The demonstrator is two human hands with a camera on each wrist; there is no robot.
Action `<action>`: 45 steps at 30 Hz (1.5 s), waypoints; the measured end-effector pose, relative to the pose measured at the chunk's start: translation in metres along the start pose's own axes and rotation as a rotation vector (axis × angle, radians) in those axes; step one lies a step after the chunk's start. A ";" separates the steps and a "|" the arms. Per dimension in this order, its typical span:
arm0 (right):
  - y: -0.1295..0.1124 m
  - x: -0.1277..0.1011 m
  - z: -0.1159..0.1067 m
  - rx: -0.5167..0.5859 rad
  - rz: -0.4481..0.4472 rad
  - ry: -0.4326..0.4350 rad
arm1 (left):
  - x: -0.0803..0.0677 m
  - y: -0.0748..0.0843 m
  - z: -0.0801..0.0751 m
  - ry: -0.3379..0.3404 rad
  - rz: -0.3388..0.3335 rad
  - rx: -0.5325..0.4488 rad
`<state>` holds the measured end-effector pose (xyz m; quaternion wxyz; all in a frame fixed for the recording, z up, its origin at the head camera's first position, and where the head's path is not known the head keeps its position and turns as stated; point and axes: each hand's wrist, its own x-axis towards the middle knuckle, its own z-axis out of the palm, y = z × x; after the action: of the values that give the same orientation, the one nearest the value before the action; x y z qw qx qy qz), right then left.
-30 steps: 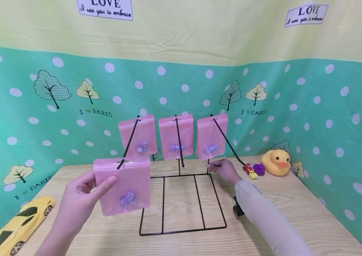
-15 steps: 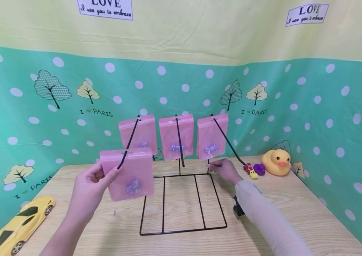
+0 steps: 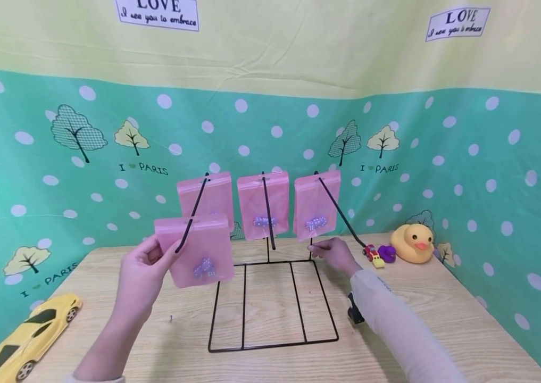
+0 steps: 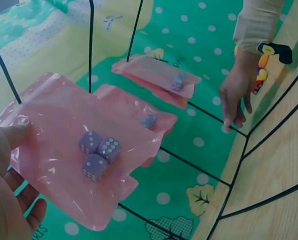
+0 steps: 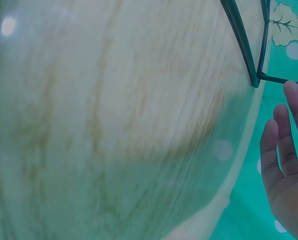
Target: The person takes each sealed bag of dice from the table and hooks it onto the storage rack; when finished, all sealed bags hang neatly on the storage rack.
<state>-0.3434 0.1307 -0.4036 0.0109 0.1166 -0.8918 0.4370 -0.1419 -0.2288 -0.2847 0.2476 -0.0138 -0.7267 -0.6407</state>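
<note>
My left hand point(image 3: 160, 256) pinches the top left corner of a pink plastic bag point(image 3: 198, 250) holding three purple dice point(image 3: 203, 267). The bag lies over the lower end of the left peg point(image 3: 192, 213) of a black wire rack point(image 3: 320, 276). In the left wrist view the pink bag point(image 4: 84, 155) spreads flat beside my thumb. Three more pink bags point(image 3: 263, 205) hang at the back of the three pegs. My right hand point(image 3: 318, 251) rests with straight fingers against the rack's back right post; the right hand point(image 4: 233, 117) touches the frame there.
A yellow toy car point(image 3: 26, 340) lies at the table's front left. A rubber duck point(image 3: 414, 242), a small red-and-yellow toy vehicle point(image 3: 373, 255) and a purple toy point(image 3: 387, 251) sit at the back right. The wooden table point(image 3: 442, 319) is walled by patterned cloth.
My left hand has lifted the pink bag and carried it up and back along the left peg, toward the hanging bags. The right hand has stayed on the rack.
</note>
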 end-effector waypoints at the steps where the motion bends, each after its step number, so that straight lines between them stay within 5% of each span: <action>1: 0.000 0.000 0.000 0.001 0.005 0.000 | 0.001 -0.001 0.001 0.010 -0.003 -0.003; 11: -0.003 0.000 0.000 -0.012 -0.001 -0.001 | 0.013 -0.006 0.014 0.132 -0.044 0.023; 32: 0.000 0.001 0.001 -0.010 -0.004 -0.008 | 0.046 -0.004 0.027 0.153 -0.010 0.243; 45: -0.004 0.000 -0.001 -0.014 0.013 -0.010 | 0.064 -0.012 0.031 0.236 -0.030 0.271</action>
<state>-0.3423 0.1290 -0.4002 0.0045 0.1127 -0.8955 0.4305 -0.2126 -0.2203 -0.2730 0.3212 0.1057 -0.7723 -0.5377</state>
